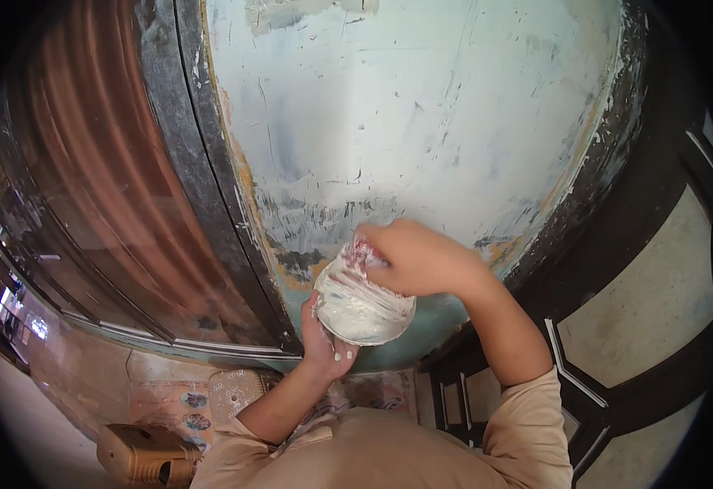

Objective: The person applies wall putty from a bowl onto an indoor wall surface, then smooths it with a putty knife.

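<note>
A round bowl [340, 342] heaped with wet white putty [364, 314] is held out in front of my chest. My left hand [328, 342] grips it from the left and below, with white smears on the fingertips. Over its far right side, my right hand [409, 257] is closed around a reddish, putty-coated spreading tool [360, 257]. That tool meets the putty near the rim; most of its shape is hidden by the hand and the putty. Just beyond stands a pale wall panel [405, 122] with a patchy white coat and dark scuffs.
Dark wooden frames [201, 155] border the panel, with a glazed panel and reddish curtain [103, 163] at left. Dark furniture with pale panels [642, 301] stands at right. A brown plastic stool [140, 452] and a patterned mat [161, 403] lie low at left.
</note>
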The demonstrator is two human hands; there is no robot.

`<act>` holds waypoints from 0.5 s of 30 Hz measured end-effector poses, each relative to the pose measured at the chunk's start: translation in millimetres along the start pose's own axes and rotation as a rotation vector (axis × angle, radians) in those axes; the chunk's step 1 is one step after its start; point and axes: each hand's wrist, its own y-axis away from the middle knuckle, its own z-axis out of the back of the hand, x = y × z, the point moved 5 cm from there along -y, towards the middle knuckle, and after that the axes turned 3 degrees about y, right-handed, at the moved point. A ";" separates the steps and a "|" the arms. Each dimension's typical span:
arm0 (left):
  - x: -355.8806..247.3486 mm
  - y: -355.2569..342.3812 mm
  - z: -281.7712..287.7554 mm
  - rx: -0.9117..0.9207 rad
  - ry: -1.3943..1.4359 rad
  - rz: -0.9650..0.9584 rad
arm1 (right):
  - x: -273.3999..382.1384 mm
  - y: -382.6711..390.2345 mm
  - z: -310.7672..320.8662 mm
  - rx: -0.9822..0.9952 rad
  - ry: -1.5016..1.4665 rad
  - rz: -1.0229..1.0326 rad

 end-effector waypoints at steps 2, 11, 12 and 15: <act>-1.3 0.6 -3.9 -0.010 -0.009 -0.025 | -4.4 -2.2 -11.5 -0.032 0.010 0.019; 0.4 6.0 -3.0 0.037 0.024 -0.030 | 0.4 0.5 -7.8 0.002 0.054 0.010; 0.8 3.0 -2.4 0.028 0.011 -0.009 | -1.2 -0.9 -7.7 0.021 0.077 0.009; -1.1 5.9 -6.1 0.036 0.020 -0.021 | 2.8 3.3 6.9 -0.113 0.028 0.051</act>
